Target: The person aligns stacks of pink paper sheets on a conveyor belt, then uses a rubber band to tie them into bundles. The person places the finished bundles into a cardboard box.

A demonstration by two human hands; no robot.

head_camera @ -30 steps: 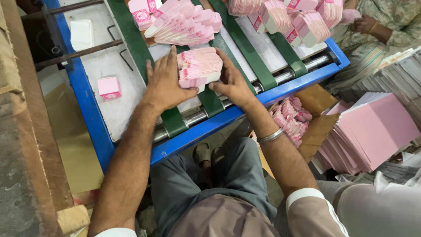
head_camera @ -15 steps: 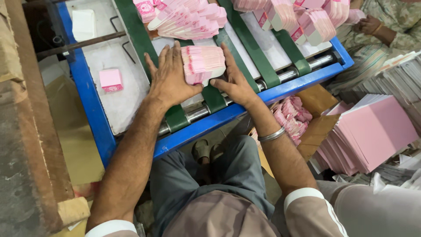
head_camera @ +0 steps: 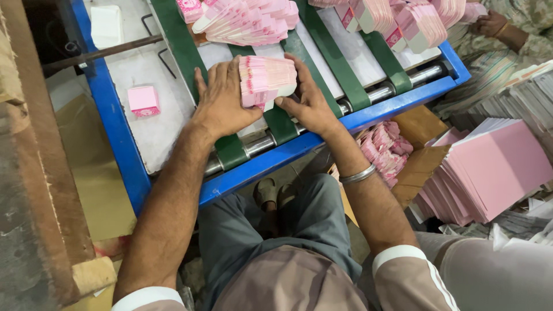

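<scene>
Both hands, left and right, squeeze a pink stack (probably light, slippery folded cartons) from its ends over the belts.

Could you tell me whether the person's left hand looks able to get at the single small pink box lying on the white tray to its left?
Probably yes: the left hand would have to release the pink stack, but only bare tray separates it from the box.
</scene>
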